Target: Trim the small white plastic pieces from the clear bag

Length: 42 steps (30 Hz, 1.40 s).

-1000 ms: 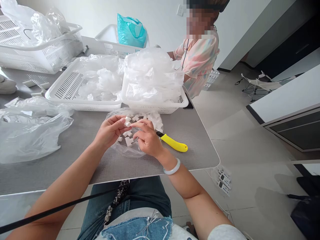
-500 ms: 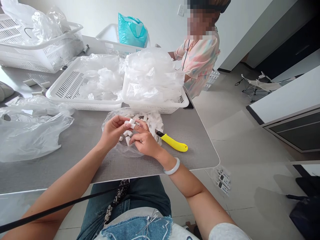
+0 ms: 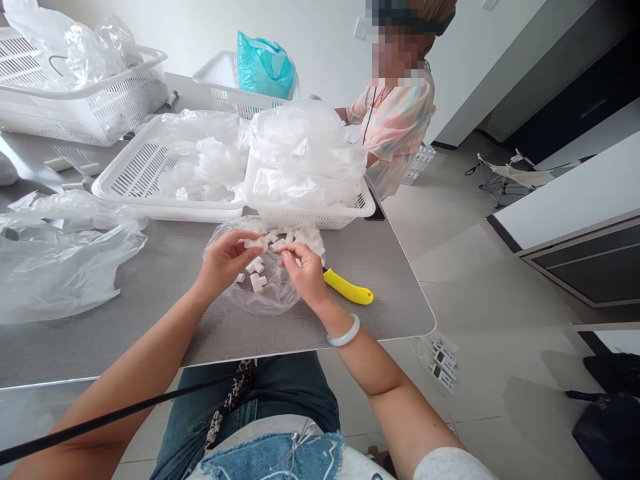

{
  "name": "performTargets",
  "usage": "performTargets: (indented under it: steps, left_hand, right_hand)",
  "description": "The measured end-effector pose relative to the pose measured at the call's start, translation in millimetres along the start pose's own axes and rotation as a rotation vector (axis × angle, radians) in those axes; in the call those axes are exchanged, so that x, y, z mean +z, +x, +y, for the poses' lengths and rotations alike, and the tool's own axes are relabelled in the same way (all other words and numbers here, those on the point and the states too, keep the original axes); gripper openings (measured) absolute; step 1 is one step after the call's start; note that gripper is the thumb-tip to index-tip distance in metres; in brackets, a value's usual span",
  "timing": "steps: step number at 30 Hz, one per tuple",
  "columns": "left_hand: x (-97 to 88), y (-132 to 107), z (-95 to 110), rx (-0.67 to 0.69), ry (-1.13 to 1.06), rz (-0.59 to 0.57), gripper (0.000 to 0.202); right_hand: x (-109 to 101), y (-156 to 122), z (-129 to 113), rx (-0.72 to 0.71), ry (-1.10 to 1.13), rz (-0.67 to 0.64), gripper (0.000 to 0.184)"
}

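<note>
Our left hand (image 3: 231,259) pinches one white fitting (image 3: 257,244); whether our right hand (image 3: 305,272) grips anything, we cannot tell; more loose fittings (image 3: 258,283) remain on clear plastic (image 3: 273,304)

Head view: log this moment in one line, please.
left hand: holds white fitting; right hand: near it, grip unclear; plastic bag: below hands; yellow handle: on table

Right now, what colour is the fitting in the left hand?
White. The fitting shows best in the head view, at the left hand's fingertips.
</note>
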<state>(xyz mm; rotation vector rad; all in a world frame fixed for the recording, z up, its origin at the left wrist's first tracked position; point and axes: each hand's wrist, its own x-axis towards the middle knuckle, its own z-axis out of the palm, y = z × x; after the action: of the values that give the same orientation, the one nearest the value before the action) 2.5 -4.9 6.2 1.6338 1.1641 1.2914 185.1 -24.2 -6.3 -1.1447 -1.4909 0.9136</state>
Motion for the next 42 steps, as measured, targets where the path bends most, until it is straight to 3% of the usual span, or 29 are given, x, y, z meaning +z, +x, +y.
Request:
performTargets:
  steps: [3,5,14,19,25,28,30,34,42]
  left_hand:
    - [2.4,-0.9,-0.1,0.099,0.063,-0.045,0.022]
    - [3.6,-1.0,-0.5,0.091,0.022,-0.072,0.024]
    - [2.9,-2.3,5.4,-0.021,-0.154,-0.144,0.035]
    - [4.9,-7.4,0.7,0.095,0.061,-0.115,0.026]
    - [3.9,-5.9,-9.9,0.447,0.421,-0.191,0.025]
    - [3.0,-4.3,-9.6,0.531,0.473,-0.232,0.027]
    - [1.5,-4.3,-7.5,0.519,0.497,-0.218,0.028]
    - [-3.5,-5.1,-2.3,0.419,0.518,-0.150,0.030]
    - [-6.2,-4.7,-3.8,0.450,0.486,-0.187,0.030]
  right_hand:
    - [0.8,-2.0,4.8,-0.269,-0.242,0.018,0.026]
    - [1.0,-2.9,7.6,-0.359,-0.321,-0.001,0.033]
    - [2.5,-5.4,7.5,-0.452,-0.393,-0.136,0.035]
    - [8.3,-6.4,5.1,-0.315,-0.240,-0.151,0.034]
    - [6.0,-0.6,0.2,0.018,0.158,-0.151,0.022]
    - [6.2,3.2,1.9,0.228,0.371,-0.080,0.016]
    - [4.0,4.9,1.5,0.286,0.442,0.020,0.014]
    - [-6.1,4.4,-5.3,0.133,0.336,0.191,0.014]
    - [-6.6,-2.9,-0.9,-0.396,-0.348,-0.067,0.035]
